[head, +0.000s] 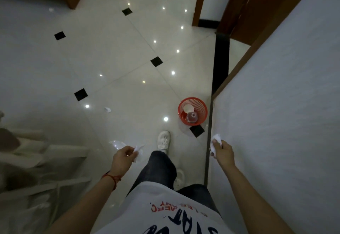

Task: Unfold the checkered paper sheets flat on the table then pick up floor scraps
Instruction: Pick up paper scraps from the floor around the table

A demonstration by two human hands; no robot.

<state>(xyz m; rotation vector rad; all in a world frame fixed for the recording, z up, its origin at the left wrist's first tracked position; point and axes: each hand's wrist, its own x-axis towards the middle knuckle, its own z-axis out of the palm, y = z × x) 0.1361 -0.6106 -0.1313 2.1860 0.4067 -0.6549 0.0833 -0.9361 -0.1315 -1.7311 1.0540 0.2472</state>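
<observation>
I stand on a glossy tiled floor, looking down. My left hand (122,157) grips a crumpled white paper scrap (138,151) at waist height. My right hand (221,151) holds another crumpled white paper scrap (217,138) close to the wall. One small white scrap (107,109) lies on the floor ahead to the left. A red mesh waste basket (199,104) stands on the floor ahead of my right hand, with a white cup and a bottle inside.
A white wall (285,104) runs along my right side, with a wooden door frame (200,1) beyond. Pale furniture (33,152) stands at my left. My white shoe (163,139) is stepped forward near the basket. Black diamond tiles dot the floor.
</observation>
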